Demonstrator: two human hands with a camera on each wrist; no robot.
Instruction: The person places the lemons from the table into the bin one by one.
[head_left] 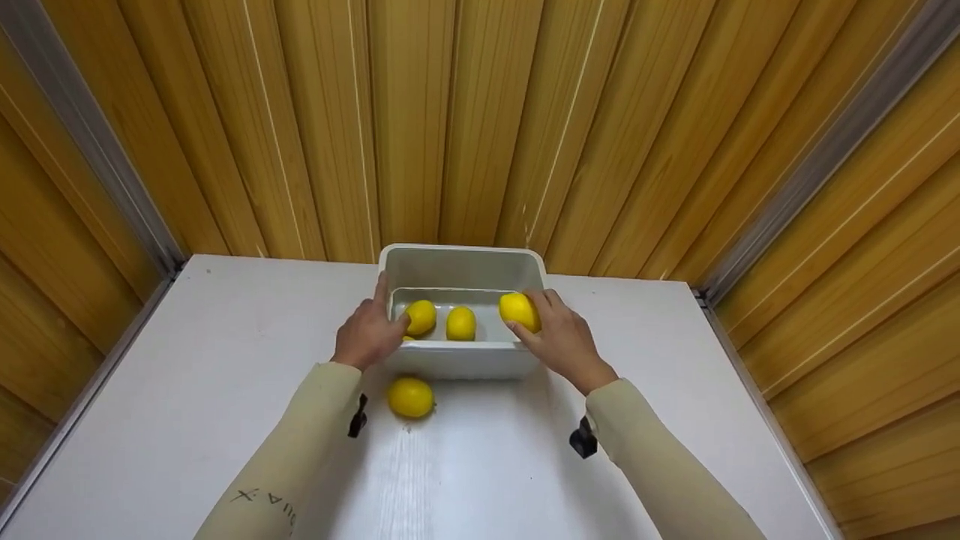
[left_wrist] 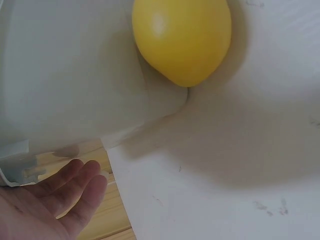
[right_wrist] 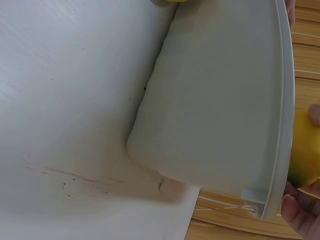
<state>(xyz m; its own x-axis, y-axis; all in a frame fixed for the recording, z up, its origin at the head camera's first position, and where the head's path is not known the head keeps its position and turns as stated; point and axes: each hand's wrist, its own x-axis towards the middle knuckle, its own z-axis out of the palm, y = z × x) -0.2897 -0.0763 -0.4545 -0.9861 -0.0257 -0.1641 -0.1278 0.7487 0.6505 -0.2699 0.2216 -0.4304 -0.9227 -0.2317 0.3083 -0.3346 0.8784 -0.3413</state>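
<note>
A light grey plastic bin (head_left: 465, 362) stands on the white table against the back wall. My left hand (head_left: 370, 334) grips its left front corner, thumb over the rim and fingers outside; the left wrist view shows those fingers (left_wrist: 87, 200) loosely bent. Over the right end of the bin, my right hand (head_left: 562, 334) holds a yellow lemon (head_left: 519, 311) between thumb and fingers. Two lemons, a left one (head_left: 421, 318) and a middle one (head_left: 460, 324), lie inside, with a sliver of another behind the front rim. My left thumb overlaps the left lemon.
One more lemon (head_left: 411, 397) lies on the table (head_left: 480, 465) just in front of the bin, near its left corner. Wood-patterned panels (head_left: 450, 135) rise behind and at both sides, with grey metal posts (head_left: 810, 135) at the corners.
</note>
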